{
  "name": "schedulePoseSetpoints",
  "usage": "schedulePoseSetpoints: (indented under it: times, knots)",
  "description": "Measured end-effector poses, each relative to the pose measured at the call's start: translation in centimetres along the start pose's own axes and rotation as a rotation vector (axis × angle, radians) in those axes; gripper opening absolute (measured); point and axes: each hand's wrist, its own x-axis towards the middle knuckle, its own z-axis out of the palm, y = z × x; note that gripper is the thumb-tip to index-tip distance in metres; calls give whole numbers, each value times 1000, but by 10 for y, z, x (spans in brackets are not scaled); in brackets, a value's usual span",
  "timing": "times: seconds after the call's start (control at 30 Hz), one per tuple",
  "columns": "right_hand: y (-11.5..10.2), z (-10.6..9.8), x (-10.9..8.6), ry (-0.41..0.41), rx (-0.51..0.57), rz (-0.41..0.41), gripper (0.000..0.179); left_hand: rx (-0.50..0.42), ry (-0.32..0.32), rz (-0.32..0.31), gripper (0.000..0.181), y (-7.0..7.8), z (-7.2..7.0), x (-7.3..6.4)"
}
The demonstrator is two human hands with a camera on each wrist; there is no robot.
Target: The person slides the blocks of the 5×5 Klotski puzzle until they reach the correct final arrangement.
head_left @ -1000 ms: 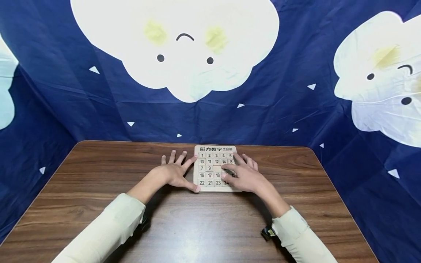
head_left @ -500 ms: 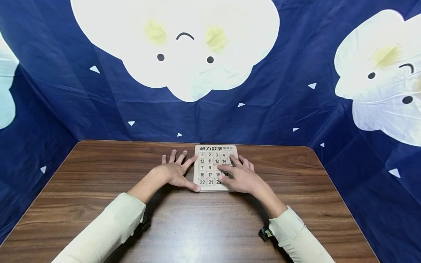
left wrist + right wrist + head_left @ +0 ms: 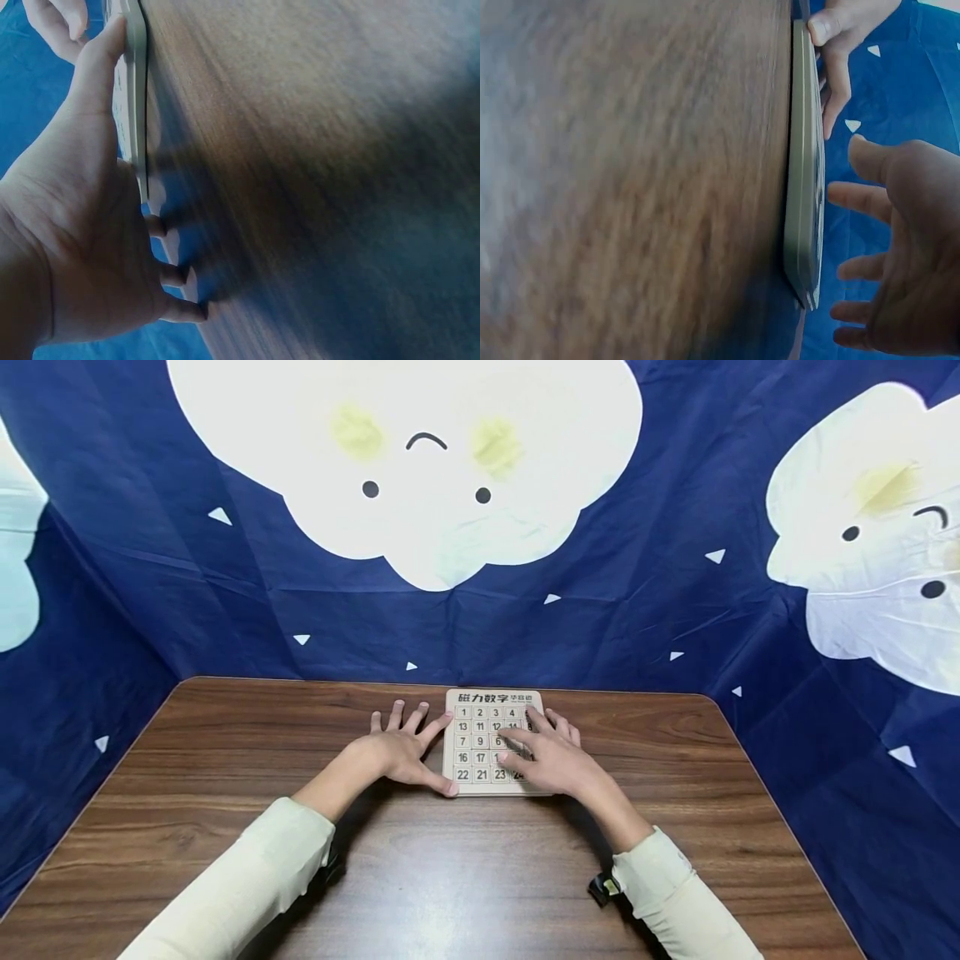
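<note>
A pale wooden number sliding puzzle [image 3: 486, 787] lies flat on the table, with rows of square numbered tiles and printed characters along its top. At its left edge my left hand [image 3: 393, 756] is spread wide, thumb at the lower left corner and index fingertip near the upper left. My right hand [image 3: 558, 760] hovers over the right side of the puzzle, its index fingertip right at the tile marked 6 [image 3: 497, 742]. Several right-hand tiles are hidden beneath it. In the right wrist view, the fingers of the right hand [image 3: 922, 247] are extended toward the puzzle's face [image 3: 821, 202].
The brown wood-grain table [image 3: 435, 877] surrounds the puzzle. Behind it hangs a dark blue cloth [image 3: 360, 618] with white clouds and small triangles. A small black device [image 3: 603, 888] sits under the right cuff.
The tile marked 6 now fills the gap that was in the middle of the third row. My right hand has shifted left over the puzzle; my left hand stays in place.
</note>
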Motion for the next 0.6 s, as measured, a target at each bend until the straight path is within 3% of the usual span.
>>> schedulePoseSetpoints:
  times: [0.13,0.6]
  knots:
    - [5,-2,3,32,-8,27,55,-1,0,-4,139,0,0,0]
    - [5,-5,-1,-7,-58,62,58,6,-4,-9,139,2,-1,0]
